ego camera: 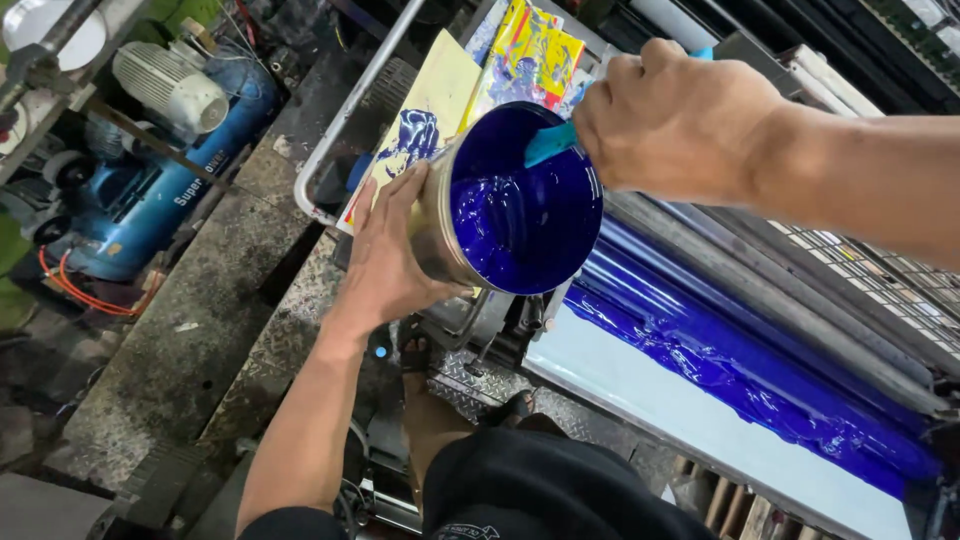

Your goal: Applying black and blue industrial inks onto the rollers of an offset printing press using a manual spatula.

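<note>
Print shop: yellow sheets (440, 95) behind ink can (505, 200).

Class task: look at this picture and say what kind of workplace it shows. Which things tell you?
Most likely a print shop: a tin of blue ink, ink spread along the press roller, and printed colour sheets lying beside it.

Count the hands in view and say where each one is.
2. The left hand grips the side of the metal can of blue ink. The right hand holds a teal spatula dipped into the can. No others show.
</note>
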